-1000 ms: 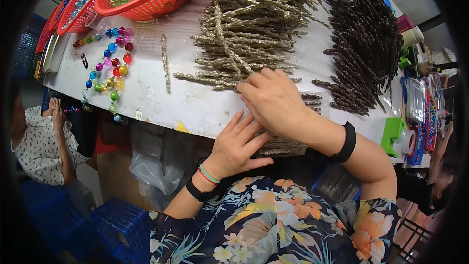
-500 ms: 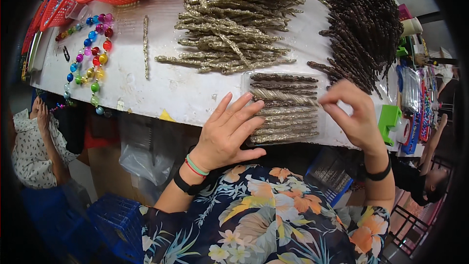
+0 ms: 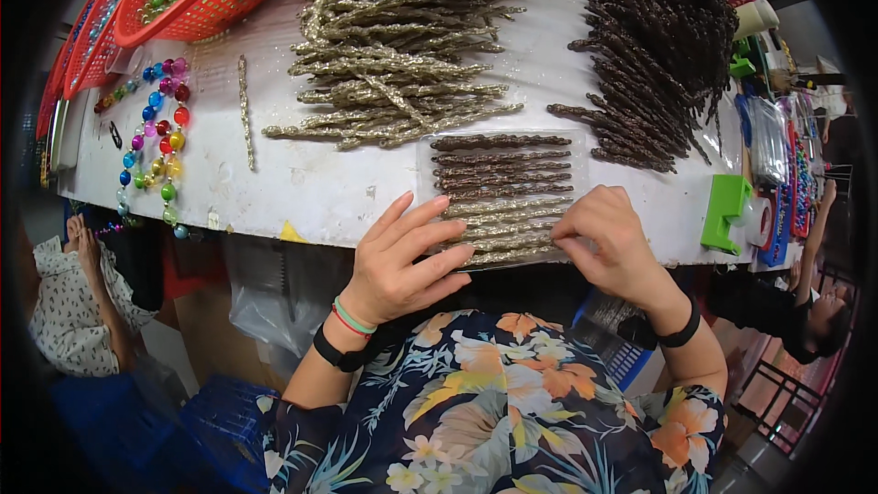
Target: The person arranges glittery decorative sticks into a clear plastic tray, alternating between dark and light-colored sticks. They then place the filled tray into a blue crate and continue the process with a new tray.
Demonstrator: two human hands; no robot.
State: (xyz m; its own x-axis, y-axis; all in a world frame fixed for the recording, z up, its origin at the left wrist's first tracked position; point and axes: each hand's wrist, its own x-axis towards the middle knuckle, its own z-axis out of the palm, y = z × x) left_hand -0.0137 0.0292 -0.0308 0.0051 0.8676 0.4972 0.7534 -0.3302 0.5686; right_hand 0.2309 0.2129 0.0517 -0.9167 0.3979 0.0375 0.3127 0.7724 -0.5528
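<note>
A shallow clear plastic tray point(image 3: 425, 163) lies near the table's front edge, holding rows of thin glittery twisted sticks. Brown sticks point(image 3: 501, 165) fill its far part and gold sticks point(image 3: 512, 212) its near part. My left hand point(image 3: 398, 261) is open, fingers spread, the tips at the tray's left side and over the ends of the gold sticks. At the opposite side my right hand point(image 3: 611, 242) is closed, thumb and forefinger pinched at the right end of a gold stick in the near rows.
Beyond the tray lie a big pile of gold sticks point(image 3: 393, 46) and a pile of brown sticks point(image 3: 649, 46). A lone gold stick point(image 3: 244, 114), colourful bead strings point(image 3: 167, 190) and red baskets point(image 3: 229, 0) are leftward. A green tape dispenser point(image 3: 722, 215) stands right. Other people sit at both sides.
My right hand has come down and nearer, from the tray's upper right to the near gold rows. The gold stick that blurred across the brown ones has left that spot. The view has shifted slightly.
</note>
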